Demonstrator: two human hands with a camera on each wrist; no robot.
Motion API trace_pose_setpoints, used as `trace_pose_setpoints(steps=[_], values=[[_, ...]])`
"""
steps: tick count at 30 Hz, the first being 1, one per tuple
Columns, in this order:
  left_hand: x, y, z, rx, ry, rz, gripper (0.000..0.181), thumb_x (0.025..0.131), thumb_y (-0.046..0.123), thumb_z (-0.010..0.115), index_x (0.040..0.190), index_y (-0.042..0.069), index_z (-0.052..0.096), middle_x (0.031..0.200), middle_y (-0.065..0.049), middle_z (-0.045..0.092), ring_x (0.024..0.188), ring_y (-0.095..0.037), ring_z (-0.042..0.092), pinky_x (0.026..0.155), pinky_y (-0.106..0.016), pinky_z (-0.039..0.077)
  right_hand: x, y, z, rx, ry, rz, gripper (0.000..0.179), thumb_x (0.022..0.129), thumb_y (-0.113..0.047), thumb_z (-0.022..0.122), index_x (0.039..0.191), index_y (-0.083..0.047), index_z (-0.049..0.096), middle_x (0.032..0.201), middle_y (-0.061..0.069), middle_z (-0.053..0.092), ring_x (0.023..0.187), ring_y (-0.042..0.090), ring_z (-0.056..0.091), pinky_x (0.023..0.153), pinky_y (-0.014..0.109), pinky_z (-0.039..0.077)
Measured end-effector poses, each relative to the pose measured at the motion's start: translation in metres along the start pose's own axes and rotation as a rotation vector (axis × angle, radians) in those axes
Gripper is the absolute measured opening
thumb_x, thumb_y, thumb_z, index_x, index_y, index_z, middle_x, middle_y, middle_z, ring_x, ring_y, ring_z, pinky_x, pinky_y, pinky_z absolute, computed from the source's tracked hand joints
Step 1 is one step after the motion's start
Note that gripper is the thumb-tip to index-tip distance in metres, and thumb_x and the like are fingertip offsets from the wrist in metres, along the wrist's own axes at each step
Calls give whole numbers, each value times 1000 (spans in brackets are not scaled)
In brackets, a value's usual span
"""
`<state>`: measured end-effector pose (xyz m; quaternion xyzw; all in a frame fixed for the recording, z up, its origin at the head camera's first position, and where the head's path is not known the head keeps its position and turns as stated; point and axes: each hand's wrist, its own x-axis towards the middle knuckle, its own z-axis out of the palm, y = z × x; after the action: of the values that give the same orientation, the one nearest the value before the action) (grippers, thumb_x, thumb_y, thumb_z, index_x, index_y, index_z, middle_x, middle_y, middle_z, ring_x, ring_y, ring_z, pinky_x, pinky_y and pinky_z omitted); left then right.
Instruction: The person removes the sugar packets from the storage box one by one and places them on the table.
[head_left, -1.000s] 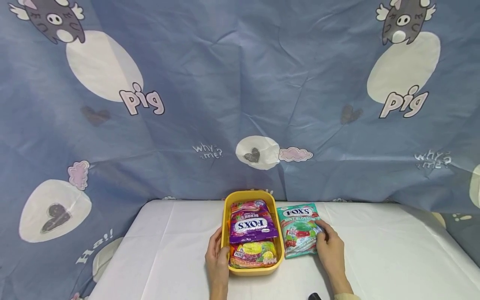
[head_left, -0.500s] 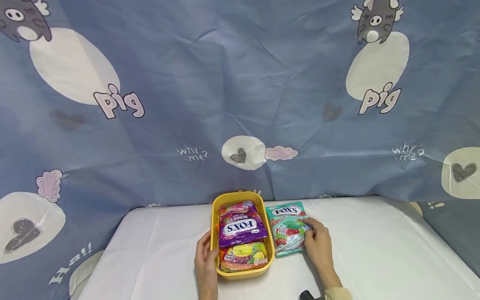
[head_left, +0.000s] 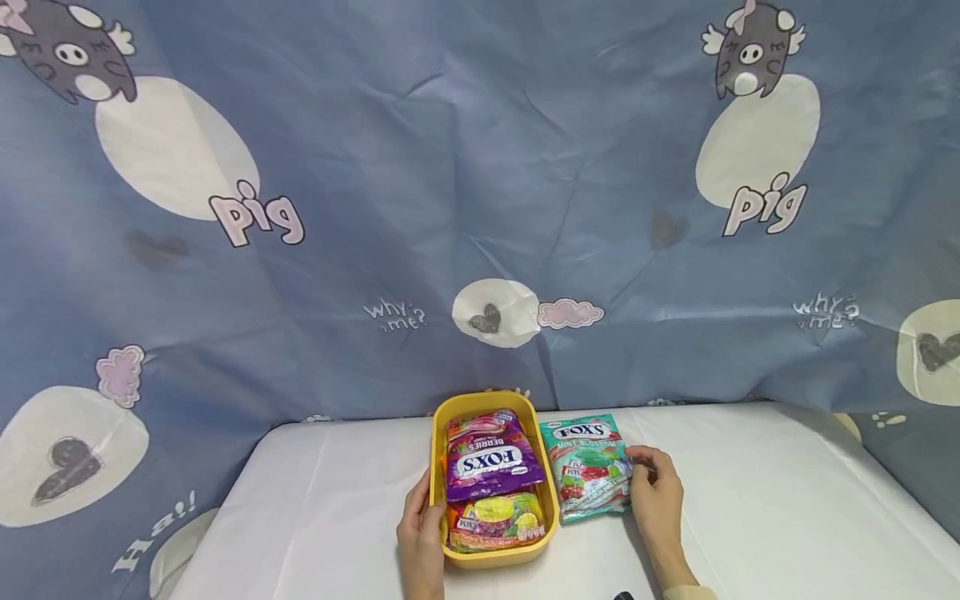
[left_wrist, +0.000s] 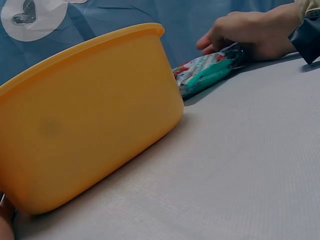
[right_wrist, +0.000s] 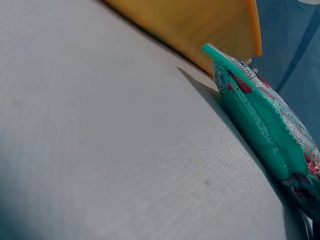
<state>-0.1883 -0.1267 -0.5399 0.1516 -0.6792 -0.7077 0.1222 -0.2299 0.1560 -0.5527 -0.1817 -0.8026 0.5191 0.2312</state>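
Note:
A yellow plastic basket [head_left: 553, 500] stands on the white-covered table, with a purple FOX'S Berries candy bag [head_left: 491, 479] and a yellow-orange candy bag [head_left: 495, 525] inside. My left hand [head_left: 422, 533] holds the basket by its near left side; in the left wrist view, only a bit of finger shows at the lower left. To the right of the basket lies a teal FOX'S Mint Blossom candy bag [head_left: 588, 467], also seen edge-on in the right wrist view. My right hand [head_left: 658, 500] grips that bag's right edge between thumb and fingers.
The white table [head_left: 765, 500] extends to both sides. Behind it hangs a blue cloth [head_left: 495, 183] with pig prints. A small black object [head_left: 623, 596] shows at the bottom edge, near the right forearm.
The head view has shifted, moving everything in it slightly. My right hand has slid a little toward the teal bag's right edge. The left hand keeps its place at the basket.

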Motion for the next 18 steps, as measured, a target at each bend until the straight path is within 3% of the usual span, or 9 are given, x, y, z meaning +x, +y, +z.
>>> trace_pose_setpoints(steps=[6,14,18], values=[[0,-1,1,9,-2,7,51,90,11,46,140,21,46,142,0,46,136,-20,40,108,-31,35,1,3,-2,57,40,-1,25,89,-1,42,100,-5,64,102,9,63,85,4,50,72,13,38],[-3,-3,1,7,16,-17,51,88,11,48,138,22,47,144,0,46,136,-22,41,110,-36,35,-2,2,-4,119,69,8,24,89,1,42,95,-3,65,93,11,64,76,0,52,65,10,40],[-3,-2,1,3,24,17,50,89,11,49,138,21,48,142,-1,47,135,-22,42,109,-33,36,-2,1,-4,155,76,0,23,90,1,41,97,-3,62,93,7,62,78,1,52,66,10,40]])
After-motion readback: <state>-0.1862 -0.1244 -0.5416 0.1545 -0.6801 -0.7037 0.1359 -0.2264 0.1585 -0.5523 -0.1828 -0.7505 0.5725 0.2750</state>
